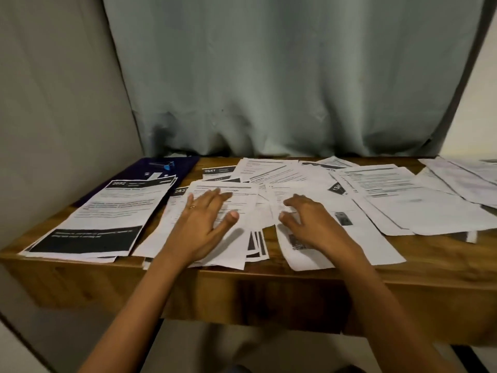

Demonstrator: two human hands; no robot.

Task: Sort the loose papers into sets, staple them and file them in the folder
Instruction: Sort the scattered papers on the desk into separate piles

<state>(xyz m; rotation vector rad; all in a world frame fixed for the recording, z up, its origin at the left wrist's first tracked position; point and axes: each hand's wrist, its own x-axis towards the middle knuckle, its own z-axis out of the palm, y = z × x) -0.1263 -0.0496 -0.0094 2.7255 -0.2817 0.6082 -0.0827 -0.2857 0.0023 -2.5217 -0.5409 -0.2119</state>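
Papers (295,184) lie strewn across the worktop (269,286) from 9 to 3 o'clock, unsorted. Left hand (204,222) and right hand (314,224) rest on them, fingers (215,195) apart and holding nothing, likely to slide sheets apart. The folder (185,164) lies at 10 o'clock.

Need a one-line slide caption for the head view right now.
Left hand and right hand rest on loose papers strewn across the wooden table; dark folder and stapler lie far left.
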